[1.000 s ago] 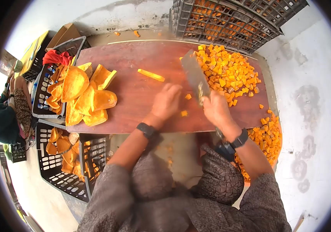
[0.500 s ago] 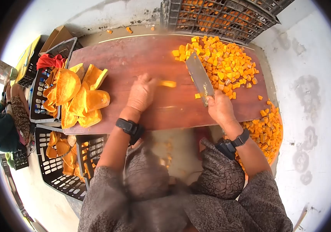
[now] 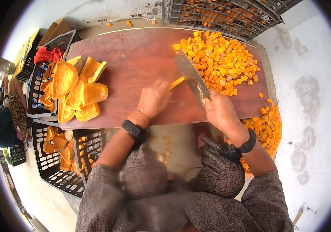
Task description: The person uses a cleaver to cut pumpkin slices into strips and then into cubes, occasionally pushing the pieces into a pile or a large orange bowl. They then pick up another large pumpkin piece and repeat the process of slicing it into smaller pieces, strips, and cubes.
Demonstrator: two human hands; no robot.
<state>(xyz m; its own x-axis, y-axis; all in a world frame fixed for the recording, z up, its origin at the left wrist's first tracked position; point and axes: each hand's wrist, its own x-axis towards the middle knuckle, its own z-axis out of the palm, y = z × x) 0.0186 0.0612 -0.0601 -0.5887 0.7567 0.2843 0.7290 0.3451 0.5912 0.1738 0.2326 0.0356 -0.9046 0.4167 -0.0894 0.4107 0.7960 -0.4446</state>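
My right hand (image 3: 220,112) is wrapped round the handle of a cleaver (image 3: 193,75), whose broad blade slants up and left over the board. Between the blade and my left hand (image 3: 154,97) lies a thin orange strip of pumpkin (image 3: 176,83); the fingers of that hand are closed on its near end. The strip's other end reaches the blade. Just beyond the cleaver is a heap of pumpkin cubes (image 3: 225,58). Large peeled pumpkin pieces (image 3: 95,93) are piled at the left end of the reddish-brown board (image 3: 123,54).
Black crates (image 3: 57,170) with pumpkin pieces stand at the left. A stacked crate (image 3: 219,17) with orange pieces is behind the board. More cubes (image 3: 268,127) fill a container below the right end. Another person (image 3: 9,112) sits at far left.
My left hand has moved right and slightly down, bringing the pumpkin strip up to the cleaver. The cleaver has shifted a little left.
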